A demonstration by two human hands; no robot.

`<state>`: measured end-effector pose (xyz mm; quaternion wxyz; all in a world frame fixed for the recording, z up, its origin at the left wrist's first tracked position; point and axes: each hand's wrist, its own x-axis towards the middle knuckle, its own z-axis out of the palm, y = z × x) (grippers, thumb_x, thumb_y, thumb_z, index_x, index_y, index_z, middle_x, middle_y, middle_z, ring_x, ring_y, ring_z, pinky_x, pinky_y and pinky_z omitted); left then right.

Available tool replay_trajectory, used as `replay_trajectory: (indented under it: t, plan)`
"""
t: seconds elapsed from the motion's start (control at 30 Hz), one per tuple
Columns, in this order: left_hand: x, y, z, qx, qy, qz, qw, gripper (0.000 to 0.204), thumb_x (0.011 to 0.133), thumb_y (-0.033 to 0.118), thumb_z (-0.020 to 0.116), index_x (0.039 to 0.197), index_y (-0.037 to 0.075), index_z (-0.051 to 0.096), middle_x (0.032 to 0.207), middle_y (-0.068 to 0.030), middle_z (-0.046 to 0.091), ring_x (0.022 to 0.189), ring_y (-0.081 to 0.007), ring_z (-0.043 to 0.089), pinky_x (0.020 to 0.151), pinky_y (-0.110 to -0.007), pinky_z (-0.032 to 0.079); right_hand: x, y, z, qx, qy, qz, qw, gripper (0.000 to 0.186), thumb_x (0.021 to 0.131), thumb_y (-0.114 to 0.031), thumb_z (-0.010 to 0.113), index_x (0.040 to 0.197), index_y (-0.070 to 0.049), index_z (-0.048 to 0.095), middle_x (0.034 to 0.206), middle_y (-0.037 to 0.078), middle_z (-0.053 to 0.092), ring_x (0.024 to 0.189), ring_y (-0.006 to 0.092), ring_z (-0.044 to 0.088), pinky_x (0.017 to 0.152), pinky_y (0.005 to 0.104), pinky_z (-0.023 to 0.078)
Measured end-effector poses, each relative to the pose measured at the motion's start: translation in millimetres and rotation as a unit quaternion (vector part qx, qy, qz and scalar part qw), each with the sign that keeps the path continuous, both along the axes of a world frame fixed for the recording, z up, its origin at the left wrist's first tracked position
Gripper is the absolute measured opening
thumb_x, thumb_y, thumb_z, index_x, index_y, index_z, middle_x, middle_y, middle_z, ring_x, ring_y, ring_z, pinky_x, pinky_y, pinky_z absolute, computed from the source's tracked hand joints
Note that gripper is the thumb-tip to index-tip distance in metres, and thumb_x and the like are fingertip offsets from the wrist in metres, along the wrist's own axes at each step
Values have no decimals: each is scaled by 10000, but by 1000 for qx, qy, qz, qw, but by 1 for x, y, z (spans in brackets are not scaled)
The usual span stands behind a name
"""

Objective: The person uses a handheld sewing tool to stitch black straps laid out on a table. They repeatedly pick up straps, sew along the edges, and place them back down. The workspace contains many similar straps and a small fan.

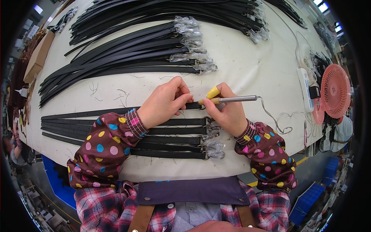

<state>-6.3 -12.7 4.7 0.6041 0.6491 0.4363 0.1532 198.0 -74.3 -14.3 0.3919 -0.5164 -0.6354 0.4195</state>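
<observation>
My left hand (166,98) is closed in a pinch above a black strap (92,112) lying across the near table; what its fingertips hold is too small to make out. My right hand (226,114), a yellow cover on one finger, grips a pen-like heated tool (239,98) with a metal barrel and grey cord, its working end at that strap's end beside my left fingertips. Below my hands, several more black straps (174,154) lie side by side, with metal buckles and clear plastic wrapping (213,150) at their right ends. Loose threads lie around them.
Bundles of wrapped straps (116,54) cover the back of the white table (262,65). At the right are a power strip (305,89), pink fan (334,91) and cords. A cardboard box (38,56) stands at the left edge; another person (17,149) is beyond it. Blue crates (305,203) sit below.
</observation>
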Motion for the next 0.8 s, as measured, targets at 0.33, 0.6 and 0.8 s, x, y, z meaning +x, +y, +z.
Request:
replay_trajectory:
  t: [0.33, 0.6, 0.8]
  plan:
    - [0, -1, 0, 10, -1, -1, 1000, 138, 981, 133, 571, 975, 35, 473, 892, -42, 642, 715, -43, 562, 548, -190, 520, -3, 0, -5, 24, 34, -28, 999, 212, 879, -105, 678, 951, -5, 505, 750, 64, 609, 641, 99, 576, 579, 254, 459]
    - [0, 0, -1, 23, -8, 3, 1000, 162, 972, 140, 565, 948, 20, 459, 879, -70, 661, 698, -86, 605, 549, -237, 547, -3, 1, -8, 30, 47, -24, 998, 214, 880, -97, 675, 951, -4, 496, 749, 61, 602, 636, 97, 567, 578, 255, 457]
    - [0, 0, -1, 21, -12, 11, 1000, 155, 971, 135, 565, 948, 24, 460, 867, -66, 655, 695, -79, 597, 535, -230, 538, -1, 0, 0, -6, 4, -1, 1000, 165, 917, -48, 623, 952, -1, 469, 858, 70, 604, 822, 96, 638, 675, 228, 490]
